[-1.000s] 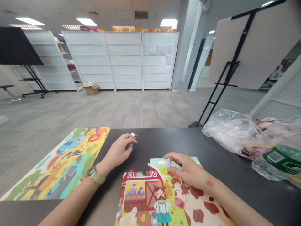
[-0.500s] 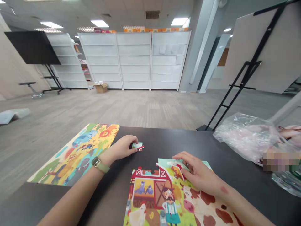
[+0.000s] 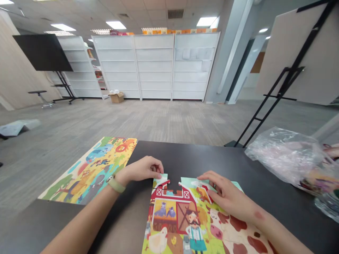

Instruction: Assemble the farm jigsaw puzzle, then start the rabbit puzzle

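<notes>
A farm jigsaw puzzle lies on the black table in front of me, showing a red barn, a farmer, a hen and a spotted cow. There is a gap in its top edge, above the barn. My left hand pinches a small puzzle piece with a red roof line and pale sky, at the puzzle's upper left corner. The piece touches or nearly touches the barn part; I cannot tell if it is seated. My right hand rests with bent fingers on the puzzle's upper right part, over the sky and the cow.
A colourful animal picture board lies at the table's left edge. To the right are a clear plastic bag and a clear container. Beyond the black table stand an easel, white shelves and a screen.
My left hand has brought the small piece down and right, from the bare table to the puzzle's upper left corner. My right hand stays on the puzzle. The view has shifted slightly.
</notes>
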The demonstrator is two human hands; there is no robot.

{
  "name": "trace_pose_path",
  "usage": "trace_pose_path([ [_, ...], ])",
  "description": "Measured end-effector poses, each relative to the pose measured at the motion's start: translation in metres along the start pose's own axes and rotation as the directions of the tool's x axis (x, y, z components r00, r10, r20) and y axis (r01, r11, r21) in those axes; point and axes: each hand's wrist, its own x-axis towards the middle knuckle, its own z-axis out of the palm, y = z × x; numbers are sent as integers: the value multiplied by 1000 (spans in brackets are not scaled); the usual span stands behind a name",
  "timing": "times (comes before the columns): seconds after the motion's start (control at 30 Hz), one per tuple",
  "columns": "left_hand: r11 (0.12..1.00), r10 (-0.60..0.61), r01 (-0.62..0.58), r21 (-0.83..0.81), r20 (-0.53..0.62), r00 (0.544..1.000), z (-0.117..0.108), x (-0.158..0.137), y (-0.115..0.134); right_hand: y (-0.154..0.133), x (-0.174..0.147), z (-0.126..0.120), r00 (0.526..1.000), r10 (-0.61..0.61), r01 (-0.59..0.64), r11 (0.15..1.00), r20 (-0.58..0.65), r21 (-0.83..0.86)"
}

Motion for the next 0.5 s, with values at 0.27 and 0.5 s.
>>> trace_pose_path([
  [0.27, 983, 18, -13, 181, -24, 1000, 4, -2, 6, -2, 0, -1, 1000, 10, -10, 1000, 10, 19],
  [0.5, 946, 86, -54, 318, -90, 992, 7, -4, 14, 3, 1, 4, 990, 134, -132, 989, -42, 62],
])
